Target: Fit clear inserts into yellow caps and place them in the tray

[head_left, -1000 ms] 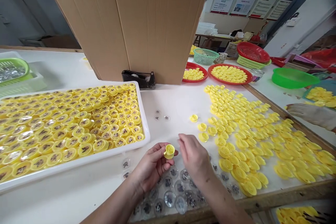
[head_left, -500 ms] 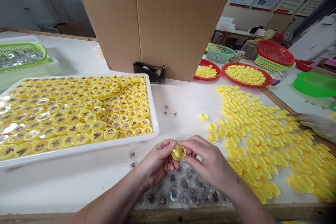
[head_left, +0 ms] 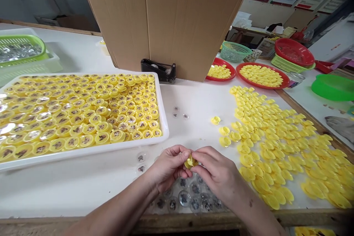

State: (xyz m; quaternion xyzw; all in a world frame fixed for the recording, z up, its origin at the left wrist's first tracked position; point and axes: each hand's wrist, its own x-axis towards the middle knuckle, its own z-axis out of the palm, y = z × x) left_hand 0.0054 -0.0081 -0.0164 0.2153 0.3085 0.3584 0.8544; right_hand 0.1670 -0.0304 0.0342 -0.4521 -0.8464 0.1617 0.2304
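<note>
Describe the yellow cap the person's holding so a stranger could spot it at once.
Start at the tall cardboard box, then drop to the near part of the white table, where the left hand and right hand meet. The yellow plastic cap sits pinched between them, unlike those in the white tray or the loose heap, which rest on the table.

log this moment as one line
left hand: holds yellow plastic cap | right hand: pinches same cap | beside: clear printed discs, loose yellow caps
</note>
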